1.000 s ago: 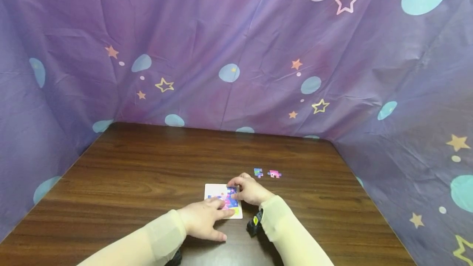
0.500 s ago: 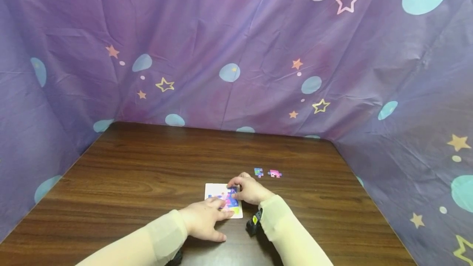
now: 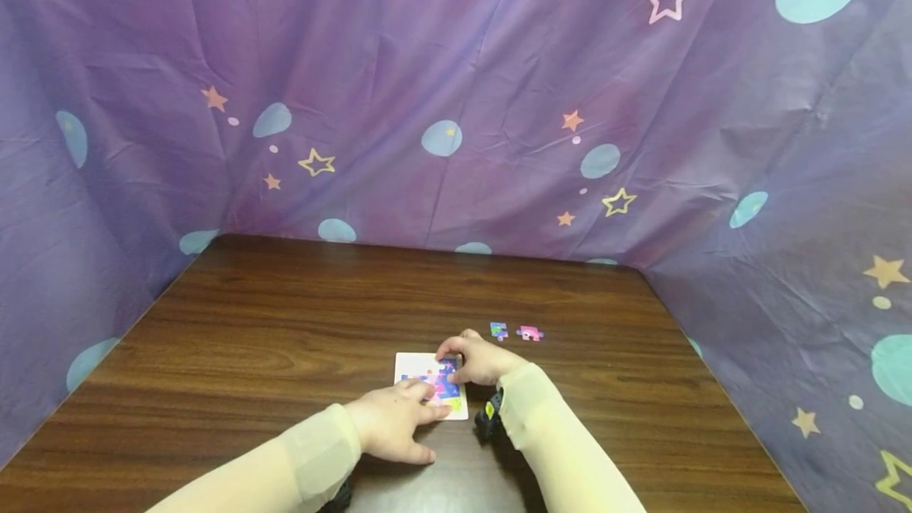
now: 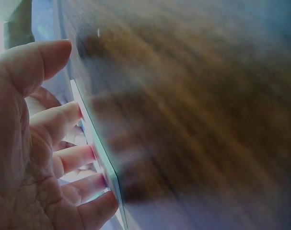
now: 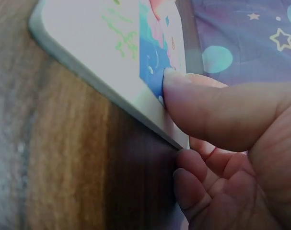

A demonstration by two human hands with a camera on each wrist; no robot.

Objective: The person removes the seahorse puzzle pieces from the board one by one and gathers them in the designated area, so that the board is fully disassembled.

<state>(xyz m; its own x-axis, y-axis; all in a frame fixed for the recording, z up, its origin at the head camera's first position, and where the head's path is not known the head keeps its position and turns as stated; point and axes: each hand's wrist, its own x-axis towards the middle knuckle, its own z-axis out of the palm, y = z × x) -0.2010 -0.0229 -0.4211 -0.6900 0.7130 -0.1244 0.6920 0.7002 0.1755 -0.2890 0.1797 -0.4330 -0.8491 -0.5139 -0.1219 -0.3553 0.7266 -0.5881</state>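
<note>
A small white-bordered jigsaw puzzle board (image 3: 413, 362) lies on the table with colourful pieces in it. My left hand (image 3: 392, 422) rests on its lower left part, fingers spread and fairly straight; the left wrist view shows several fingertips (image 4: 90, 152) on the board and the thumb off it. At the board's upper right, my right hand (image 3: 484, 361) bends thumb and index finger round a purple-blue puzzle piece (image 3: 446, 367). In the right wrist view, the thumb (image 5: 203, 108) presses the blue part of the picture, and other fingers curl beside the board's edge. The hands cover much of the picture.
Two loose puzzle pieces lie beyond my right hand: a blue-green piece (image 3: 499, 331) and a pink piece (image 3: 530, 333). The brown wooden table (image 3: 285, 307) is bounded at the back and sides by a purple cloth (image 3: 370, 101) with stars and spots.
Both hands stay almost where they were on the puzzle board. My right hand has shifted very slightly; the loose pieces have not moved.
</note>
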